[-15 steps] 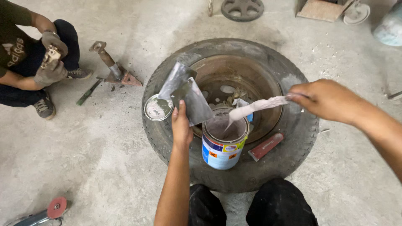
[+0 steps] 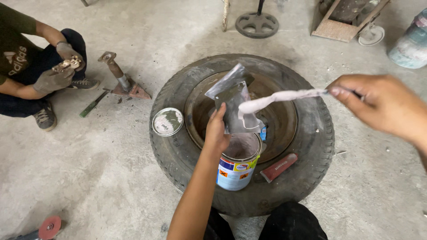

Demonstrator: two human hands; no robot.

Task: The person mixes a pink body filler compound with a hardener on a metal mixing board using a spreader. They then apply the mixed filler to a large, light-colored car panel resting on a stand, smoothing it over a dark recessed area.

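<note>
At your nine to ten o'clock a seated co-worker (image 2: 22,66) in a dark shirt and grey gloves holds a small metal part (image 2: 66,64) in both hands, and just to the right of them a rusty metal stand (image 2: 122,82) rests on the concrete floor (image 2: 89,178) with a green-handled tool (image 2: 93,103) beside it. Down at your seven o'clock a grinder with a red disc (image 2: 49,227) lies at the frame's edge. The old tyre (image 2: 307,178) sits dead ahead of your knees; a round tin lid (image 2: 167,122) rests on its sidewall at the tyre's nine o'clock. Your left hand (image 2: 216,133) is clamped on a flat metal scraper blade (image 2: 233,104), held upright and tilted over the open paint can (image 2: 238,166), which stands on the tyre's rim at six o'clock. A red-handled tool (image 2: 279,167) lies just right of the can. Your right hand (image 2: 382,106), at two o'clock, has its fingers closed on a stick coated in pale pink putty (image 2: 280,98), whose far end touches the blade. A pale bucket (image 2: 409,42) stands at one o'clock.
</note>
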